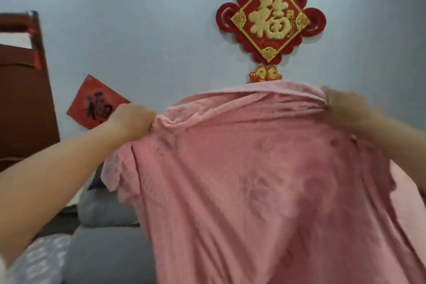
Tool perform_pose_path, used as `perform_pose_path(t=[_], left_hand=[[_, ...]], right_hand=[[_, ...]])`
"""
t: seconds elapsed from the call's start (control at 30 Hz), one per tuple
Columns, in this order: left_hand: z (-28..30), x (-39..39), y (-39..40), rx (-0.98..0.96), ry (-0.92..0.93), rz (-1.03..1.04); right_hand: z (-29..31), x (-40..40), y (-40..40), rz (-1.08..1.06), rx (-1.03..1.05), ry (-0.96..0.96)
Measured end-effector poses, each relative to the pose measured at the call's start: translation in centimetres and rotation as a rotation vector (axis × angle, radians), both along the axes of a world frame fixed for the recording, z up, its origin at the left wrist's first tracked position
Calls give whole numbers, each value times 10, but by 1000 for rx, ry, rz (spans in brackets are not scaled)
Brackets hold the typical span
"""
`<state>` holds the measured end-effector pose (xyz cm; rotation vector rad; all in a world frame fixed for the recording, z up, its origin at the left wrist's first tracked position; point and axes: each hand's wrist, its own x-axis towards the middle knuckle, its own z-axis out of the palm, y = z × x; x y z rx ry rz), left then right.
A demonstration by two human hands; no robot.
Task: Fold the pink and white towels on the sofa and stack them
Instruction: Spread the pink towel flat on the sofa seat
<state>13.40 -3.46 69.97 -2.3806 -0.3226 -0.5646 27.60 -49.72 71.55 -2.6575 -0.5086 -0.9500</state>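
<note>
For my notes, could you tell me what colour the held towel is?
Pink towel, with a faint floral pattern; head view.

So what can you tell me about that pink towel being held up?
The pink towel looks like soft terry cloth with a faint pattern. It hangs unfolded and creased, held up before the wall, its top edge bunched and sagging. The left hand grips one upper corner; the blurred right hand holds the other. Its lower part runs out of view.
</note>
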Motion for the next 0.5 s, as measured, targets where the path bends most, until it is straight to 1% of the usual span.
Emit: perform_pose_path(t=[0.03,0.13,0.17,0.23,0.3,0.33,0.4,0.47,0.5], left_hand=[[4,-12,25,-7,-54,59],[2,-32,84,39,-144,256],[1,-36,93,12,-160,333],[2,-37,112,-183,-216,429],[2,-29,140,-483,-331,409],[1,-24,150,-643,-371,374],[-6,-8,151,-894,-376,231],[-26,18,138,-1163,-370,59],[-40,33,128,-1329,-382,-21]], right_hand=[[-12,-12,15,109,-89,163],[-56,-46,69,455,-155,802],[-70,-52,88,545,-168,922],[-89,-58,122,649,-111,1017],[-98,-53,146,692,82,1077],[-102,-49,152,689,167,1109],[-114,-46,156,652,268,1170],[-134,-43,148,581,355,1209],[-148,-39,140,534,406,1219]])
